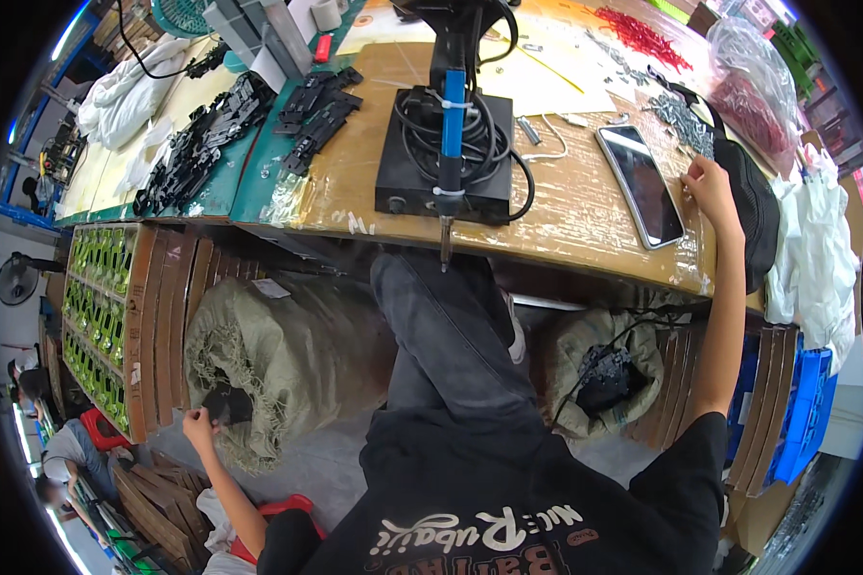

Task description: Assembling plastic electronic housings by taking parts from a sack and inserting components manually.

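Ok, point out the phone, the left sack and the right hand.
Phone (641, 187), head view: middle of its dark screen.
Left sack (302, 356), head view: side of its fabric.
Right hand (711, 194), head view: middle of the hand.

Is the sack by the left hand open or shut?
Open: the sack has a gaping, frayed mouth near the left hand, showing a dark inside.

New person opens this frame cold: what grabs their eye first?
Probably the blue-and-black tool at centre, metal tip pointing down across the table's front edge in view. Then the wide-spread arms: left hand by the mouth of a frayed sack at lower left, right hand between the phone and a black bag.
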### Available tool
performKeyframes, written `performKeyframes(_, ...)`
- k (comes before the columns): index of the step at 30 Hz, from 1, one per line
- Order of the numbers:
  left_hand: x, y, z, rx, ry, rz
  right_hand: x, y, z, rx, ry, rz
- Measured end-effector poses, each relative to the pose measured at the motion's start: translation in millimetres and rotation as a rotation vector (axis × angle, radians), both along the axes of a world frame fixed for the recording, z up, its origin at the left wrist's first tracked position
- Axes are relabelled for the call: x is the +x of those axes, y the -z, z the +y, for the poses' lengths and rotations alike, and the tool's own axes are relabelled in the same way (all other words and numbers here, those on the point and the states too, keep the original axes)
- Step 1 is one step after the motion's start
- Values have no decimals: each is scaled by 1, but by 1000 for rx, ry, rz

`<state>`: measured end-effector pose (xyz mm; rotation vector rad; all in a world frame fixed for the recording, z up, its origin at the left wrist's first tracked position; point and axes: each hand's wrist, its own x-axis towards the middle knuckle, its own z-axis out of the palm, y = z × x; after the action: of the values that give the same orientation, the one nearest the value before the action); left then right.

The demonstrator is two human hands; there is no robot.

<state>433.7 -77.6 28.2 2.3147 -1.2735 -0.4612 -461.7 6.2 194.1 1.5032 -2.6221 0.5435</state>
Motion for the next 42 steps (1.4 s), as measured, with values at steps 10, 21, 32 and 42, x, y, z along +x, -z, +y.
performKeyframes(10,-122,-118,-16,-499,184,261,-10,5,0,61,85,-40)
performKeyframes(21,-265,-107,-2,-277,419,742,104,32,-54,-250,102,330)
performKeyframes(32,-354,-89,36,3,331,1428,102,41,-64,-163,94,527)
performKeyframes(42,-374,-88,60,295,510,1864,106,43,-64,-188,102,566)
